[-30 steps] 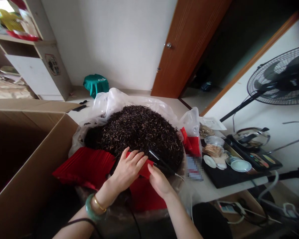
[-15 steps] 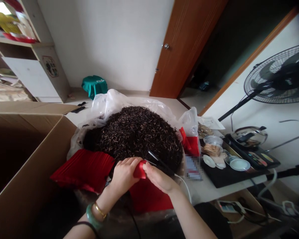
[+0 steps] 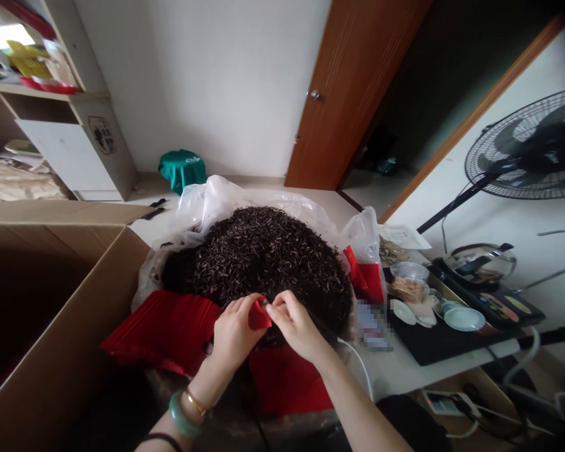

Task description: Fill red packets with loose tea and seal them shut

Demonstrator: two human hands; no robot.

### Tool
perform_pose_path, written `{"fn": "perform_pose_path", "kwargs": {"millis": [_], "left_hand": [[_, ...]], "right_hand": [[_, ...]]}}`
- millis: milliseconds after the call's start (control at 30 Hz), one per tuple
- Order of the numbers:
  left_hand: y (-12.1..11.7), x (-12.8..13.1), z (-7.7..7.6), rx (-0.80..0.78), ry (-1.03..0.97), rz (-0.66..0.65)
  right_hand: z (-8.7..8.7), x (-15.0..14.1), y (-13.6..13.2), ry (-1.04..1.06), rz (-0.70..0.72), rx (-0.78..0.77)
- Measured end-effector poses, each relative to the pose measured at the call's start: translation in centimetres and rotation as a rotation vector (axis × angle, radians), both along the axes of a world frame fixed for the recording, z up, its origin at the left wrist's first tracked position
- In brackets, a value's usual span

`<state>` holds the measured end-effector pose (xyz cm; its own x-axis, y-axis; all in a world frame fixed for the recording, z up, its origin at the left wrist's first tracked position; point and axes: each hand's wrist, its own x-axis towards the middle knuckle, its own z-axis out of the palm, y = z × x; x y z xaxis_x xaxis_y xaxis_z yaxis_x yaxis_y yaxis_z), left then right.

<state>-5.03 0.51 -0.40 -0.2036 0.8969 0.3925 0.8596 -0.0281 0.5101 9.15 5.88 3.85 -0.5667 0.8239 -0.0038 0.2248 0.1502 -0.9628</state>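
Observation:
A big heap of dark loose tea leaves (image 3: 263, 257) fills a clear plastic bag (image 3: 216, 194) in front of me. My left hand (image 3: 233, 333) and my right hand (image 3: 296, 323) meet at the near edge of the heap. Both pinch a small red pouch (image 3: 258, 317) between their fingertips, holding it upright. A stack of flat red pouches (image 3: 164, 326) lies just left of my left hand. More red pouches (image 3: 287, 380) lie under my wrists. A white cable (image 3: 360, 364) runs off to the right under my right hand.
An open cardboard box (image 3: 61, 301) stands at the left. A black tray (image 3: 452, 339) with small cups and dishes sits at the right, with a kettle (image 3: 478, 263) and a floor fan (image 3: 532, 150) behind. Shelves (image 3: 66, 125), a green stool (image 3: 182, 168) and a brown door (image 3: 358, 88) lie beyond.
My left hand went from resting flat on the pouch to pinching it. Both hands lifted the pouch up against the tea heap. The black tool by my right hand is now out of sight.

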Motion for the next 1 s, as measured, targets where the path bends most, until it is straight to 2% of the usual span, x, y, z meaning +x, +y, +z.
{"fn": "perform_pose_path", "kwargs": {"millis": [133,233,300,367,467,567,867,1000], "left_hand": [[-0.1,0.5,-0.7,0.071,0.088,-0.036],[-0.1,0.8,-1.2,0.108,0.094,-0.085],[0.0,0.8,-1.4,0.113,0.074,-0.091],[0.1,0.7,-1.5,0.107,0.064,-0.096],[0.1,0.7,-1.5,0.107,0.073,-0.106],[0.1,0.6,-1.6,0.092,0.073,-0.097],[0.2,0.3,-1.3,0.076,-0.005,-0.114],[-0.1,0.3,-1.3,0.077,-0.036,-0.078]], "right_hand": [[-1.0,-0.7,-0.5,-0.154,0.039,0.211],[-1.7,-0.8,-0.2,-0.231,0.000,0.374],[-2.1,-0.7,0.1,-0.189,-0.042,0.347],[-2.5,-0.3,0.4,-0.100,-0.053,0.247],[-2.7,0.3,0.6,-0.015,-0.023,0.093],[-2.3,0.6,0.5,0.007,0.021,0.002],[0.0,0.8,0.1,-0.095,0.183,0.019],[0.9,0.6,0.2,-0.123,0.201,0.042]]}}
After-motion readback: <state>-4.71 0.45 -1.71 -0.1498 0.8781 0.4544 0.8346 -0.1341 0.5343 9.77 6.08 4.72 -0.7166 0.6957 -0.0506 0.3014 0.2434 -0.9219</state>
